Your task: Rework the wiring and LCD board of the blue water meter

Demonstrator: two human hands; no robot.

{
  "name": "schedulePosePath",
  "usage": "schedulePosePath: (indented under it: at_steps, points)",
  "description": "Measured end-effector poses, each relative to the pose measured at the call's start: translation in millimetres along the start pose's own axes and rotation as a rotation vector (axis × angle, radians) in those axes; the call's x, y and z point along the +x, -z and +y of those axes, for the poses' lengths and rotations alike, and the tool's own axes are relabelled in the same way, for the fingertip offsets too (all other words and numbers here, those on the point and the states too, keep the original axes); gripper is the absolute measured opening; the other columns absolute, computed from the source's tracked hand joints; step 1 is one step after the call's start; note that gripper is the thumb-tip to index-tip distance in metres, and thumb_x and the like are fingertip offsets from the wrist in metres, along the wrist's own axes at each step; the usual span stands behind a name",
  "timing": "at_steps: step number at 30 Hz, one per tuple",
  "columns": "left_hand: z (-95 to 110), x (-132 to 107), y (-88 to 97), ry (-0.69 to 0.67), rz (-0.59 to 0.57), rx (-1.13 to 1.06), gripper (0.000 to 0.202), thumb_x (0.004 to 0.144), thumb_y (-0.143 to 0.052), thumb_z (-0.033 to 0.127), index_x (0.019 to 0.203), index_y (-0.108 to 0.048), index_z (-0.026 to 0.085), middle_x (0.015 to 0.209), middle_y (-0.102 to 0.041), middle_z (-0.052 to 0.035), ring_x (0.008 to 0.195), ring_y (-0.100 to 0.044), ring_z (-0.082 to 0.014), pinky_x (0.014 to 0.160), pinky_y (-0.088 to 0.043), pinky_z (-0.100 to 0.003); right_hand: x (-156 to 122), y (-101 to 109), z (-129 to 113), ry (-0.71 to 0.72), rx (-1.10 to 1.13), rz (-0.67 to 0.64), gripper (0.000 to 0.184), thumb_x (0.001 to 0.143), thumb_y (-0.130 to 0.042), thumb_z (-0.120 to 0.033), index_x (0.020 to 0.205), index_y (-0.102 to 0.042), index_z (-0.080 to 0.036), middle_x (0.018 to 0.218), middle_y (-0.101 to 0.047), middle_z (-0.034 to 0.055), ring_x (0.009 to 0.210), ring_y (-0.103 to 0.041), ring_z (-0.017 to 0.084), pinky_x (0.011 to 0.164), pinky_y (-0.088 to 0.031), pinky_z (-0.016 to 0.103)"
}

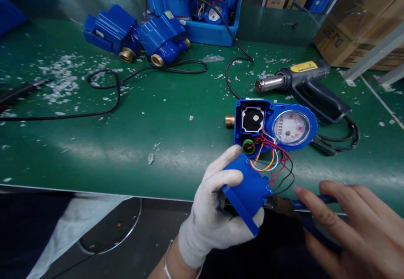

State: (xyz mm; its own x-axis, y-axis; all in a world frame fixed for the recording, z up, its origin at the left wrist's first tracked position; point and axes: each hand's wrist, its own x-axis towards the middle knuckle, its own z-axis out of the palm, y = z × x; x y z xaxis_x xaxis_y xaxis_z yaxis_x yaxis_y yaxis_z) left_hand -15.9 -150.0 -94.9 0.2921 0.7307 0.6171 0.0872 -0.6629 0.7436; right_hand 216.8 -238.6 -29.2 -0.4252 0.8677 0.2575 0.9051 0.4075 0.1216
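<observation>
My left hand [217, 207], in a white glove, is closed round a blue plastic cover [249, 182] at the bench's front edge. Bare, my right hand [353, 224] grips pliers [280, 205] with blue handles; their jaws meet the cover's right edge, though what lies between them is too small to tell. Red, black, yellow and white wires [271, 161] run from the cover to an opened blue water meter [236, 134] just beyond. Its round dial [291, 127] faces up, and a brass fitting [229, 121] sticks out on the left.
A heat gun [306, 81] lies behind the meter, nozzle pointing left. Two blue meters [110, 28] and a blue bin [211, 37] of wired parts stand at the back. Black cable [118, 89] loops across the green bench among plastic scraps. A soldering iron [19, 94] lies far left, a carton [362, 22] back right.
</observation>
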Motion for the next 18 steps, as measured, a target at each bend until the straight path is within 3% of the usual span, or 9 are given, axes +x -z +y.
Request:
schedulePosePath:
  at_steps: [5, 10, 18]
  points:
    - [1.2, 0.9, -0.6, 0.029, 0.017, 0.012, 0.078, 0.055, -0.084, 0.011, 0.123, -0.048, 0.017, 0.141, -0.049, -0.0194, 0.129, -0.051, -0.0359, 0.104, -0.046, -0.054, 3.8, -0.1, -5.3, -0.102, 0.081, 0.039, 0.042, 0.090, -0.049, -0.042, 0.125, -0.057, -0.019, 0.101, -0.058, 0.0110, 0.086, -0.055, 0.021, 0.070, -0.048, 0.031]
    - [4.0, 2.0, -1.5, 0.046, 0.032, 0.019, 0.078, 0.054, -0.084, 0.011, 0.122, -0.048, 0.016, 0.140, -0.050, -0.0205, 0.129, -0.051, -0.0365, 0.104, -0.046, -0.055, 2.7, -2.3, -6.6, -0.168, 0.139, 0.049, 0.043, 0.089, -0.051, -0.043, 0.124, -0.059, -0.020, 0.101, -0.059, 0.0110, 0.086, -0.057, 0.020, 0.069, -0.051, 0.029]
    - [3.9, 2.6, -1.6, 0.045, 0.041, 0.024, 0.077, 0.053, -0.084, 0.009, 0.121, -0.048, 0.017, 0.140, -0.049, -0.0202, 0.128, -0.052, -0.0362, 0.103, -0.046, -0.055, -3.9, -6.4, -0.2, 0.002, 0.095, -0.018, 0.042, 0.087, -0.050, -0.035, 0.124, -0.054, -0.014, 0.102, -0.059, 0.0121, 0.080, -0.061, 0.019, 0.059, -0.057, 0.028]
